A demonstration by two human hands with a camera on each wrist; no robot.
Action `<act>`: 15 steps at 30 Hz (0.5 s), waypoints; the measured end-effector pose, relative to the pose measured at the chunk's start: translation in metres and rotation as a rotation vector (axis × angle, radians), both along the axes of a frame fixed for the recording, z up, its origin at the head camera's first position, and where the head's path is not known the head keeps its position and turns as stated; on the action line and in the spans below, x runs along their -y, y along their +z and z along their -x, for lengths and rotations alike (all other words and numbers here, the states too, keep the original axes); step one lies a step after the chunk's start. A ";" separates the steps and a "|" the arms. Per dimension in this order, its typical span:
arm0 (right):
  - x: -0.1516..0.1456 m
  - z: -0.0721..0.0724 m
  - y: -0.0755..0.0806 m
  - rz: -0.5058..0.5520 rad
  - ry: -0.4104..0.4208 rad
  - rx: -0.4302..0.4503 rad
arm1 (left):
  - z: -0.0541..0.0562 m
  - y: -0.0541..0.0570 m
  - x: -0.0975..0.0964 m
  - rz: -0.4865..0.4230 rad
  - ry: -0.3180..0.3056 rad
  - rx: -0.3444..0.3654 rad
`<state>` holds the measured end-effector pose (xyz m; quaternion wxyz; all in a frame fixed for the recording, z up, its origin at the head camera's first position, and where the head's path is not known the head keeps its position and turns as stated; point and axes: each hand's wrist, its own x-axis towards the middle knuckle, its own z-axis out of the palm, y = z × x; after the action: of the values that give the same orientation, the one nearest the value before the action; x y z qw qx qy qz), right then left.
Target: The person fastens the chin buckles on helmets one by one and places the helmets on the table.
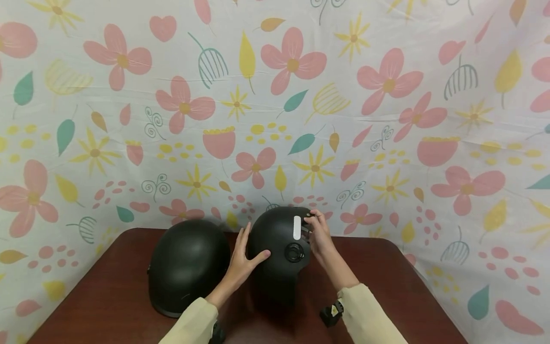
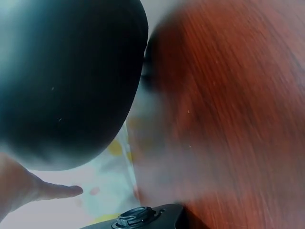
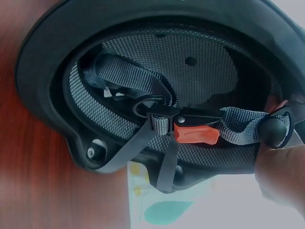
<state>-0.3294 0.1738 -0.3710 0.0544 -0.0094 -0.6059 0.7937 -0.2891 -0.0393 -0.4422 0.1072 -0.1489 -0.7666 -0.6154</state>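
A black helmet [image 1: 271, 236] is tilted on its side between the two hands, with a white strip [image 1: 297, 228] and a round fitting [image 1: 294, 252] on its shell. My left hand [image 1: 243, 263] rests on its left side, fingers straight and thumb spread over the shell. At its right edge my right hand [image 1: 321, 237] grips the rim with curled fingers. The right wrist view looks into the helmet: grey mesh lining [image 3: 181, 57], grey straps [image 3: 131, 148] and a buckle with a red lever [image 3: 195, 134]. A snap [image 3: 273, 131] lies beside the right hand.
A second black helmet [image 1: 189, 267], smooth and dome-up, stands on the dark red wooden table [image 1: 107, 286] just left of the left hand. Behind the table hangs a white cloth [image 1: 275, 110] printed with flowers. Small black devices [image 1: 332, 314] are strapped at both wrists.
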 end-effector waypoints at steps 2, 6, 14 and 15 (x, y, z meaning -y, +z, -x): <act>-0.001 0.000 0.000 0.012 0.004 0.001 | 0.000 0.001 0.000 0.005 -0.006 0.006; -0.004 -0.002 -0.002 0.038 0.020 0.009 | -0.001 0.005 -0.001 0.009 -0.015 -0.011; -0.009 -0.004 -0.005 0.079 0.061 0.022 | -0.001 0.008 -0.001 0.030 -0.021 -0.054; -0.010 -0.005 -0.006 0.087 0.069 0.026 | -0.001 0.008 -0.001 0.035 -0.022 -0.057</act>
<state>-0.3246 0.1835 -0.3769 0.0184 -0.0011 -0.5714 0.8205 -0.2885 -0.0387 -0.4346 0.1195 -0.1765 -0.7722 -0.5986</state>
